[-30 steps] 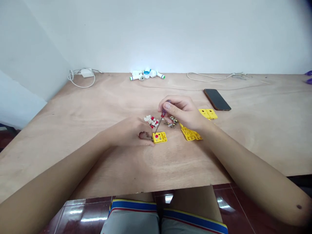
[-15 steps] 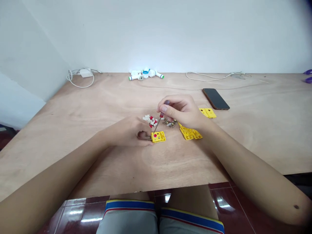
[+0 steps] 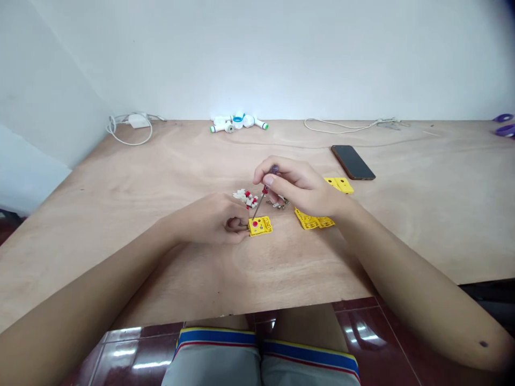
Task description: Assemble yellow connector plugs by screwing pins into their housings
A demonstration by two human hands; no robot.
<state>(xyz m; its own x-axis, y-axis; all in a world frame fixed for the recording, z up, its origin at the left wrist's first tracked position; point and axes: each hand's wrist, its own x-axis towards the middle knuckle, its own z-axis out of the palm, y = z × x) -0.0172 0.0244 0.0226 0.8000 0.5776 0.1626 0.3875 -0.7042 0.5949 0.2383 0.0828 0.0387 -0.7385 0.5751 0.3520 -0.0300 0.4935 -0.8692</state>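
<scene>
My left hand [image 3: 211, 219] is closed on the pin end of an open yellow plug [image 3: 265, 227], holding it down on the table. A red dot and small metal screws show inside the plug. In my right hand [image 3: 300, 185] is a small screwdriver [image 3: 259, 205] with a purple and red handle, gripped between thumb and fingers. It slants down to the left, its tip at the plug's upper left corner; whether it sits in a screw head I cannot tell. White and red small parts [image 3: 250, 200] lie just behind the plug. Small metal parts [image 3: 278, 204] lie under my right hand.
Yellow casing pieces [image 3: 316, 221] lie under my right wrist, with more yellow covers [image 3: 344, 186] behind it. A phone [image 3: 354, 162] lies back right. Along the wall are a white charger with cable [image 3: 139, 120], white tubes [image 3: 239, 122], a thin cable [image 3: 341, 128] and purple-handled scissors [image 3: 505, 130].
The view has shifted slightly. My right hand has turned a little around the screwdriver handle, while the tip stays on the plug. My left hand keeps its hold.
</scene>
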